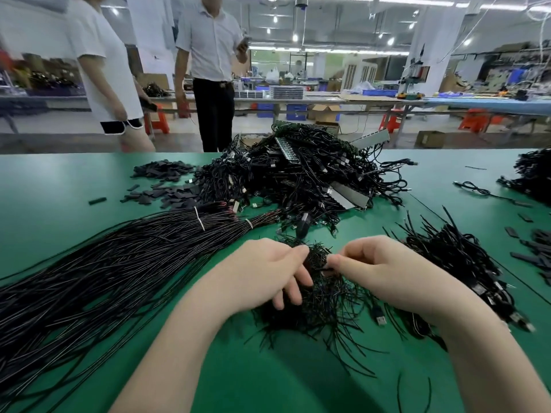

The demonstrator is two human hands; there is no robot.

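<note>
head view is showing two bare hands working over a pile of short black wire ties (322, 311), which is lying on the green table (74, 180) near its front edge, right between the hands. the left hand (262, 272) is curling its fingers down into the pile and gripping a tuft of ties against the thumb. the right hand (384, 272) is pinching one thin black tie (323, 268) between thumb and forefinger, at the top of the pile and very near the left hand's fingertips. a usb plug (380, 317) is poking out at the pile's right edge, under the right wrist. a long bundle of black cables (119, 263) is fanning out to the left, with white bands (199, 219) cinching it near its far end. a tangled heap of usb cables (298, 174) with metal strips is sitting behind the hands in the middle of the table, and flat black sleeves (167, 180) are lying scattered just left of it. another pile of coiled cables (462, 263) is lying beside the right forearm. two people (208, 70) are standing beyond the far edge of the table.
</note>
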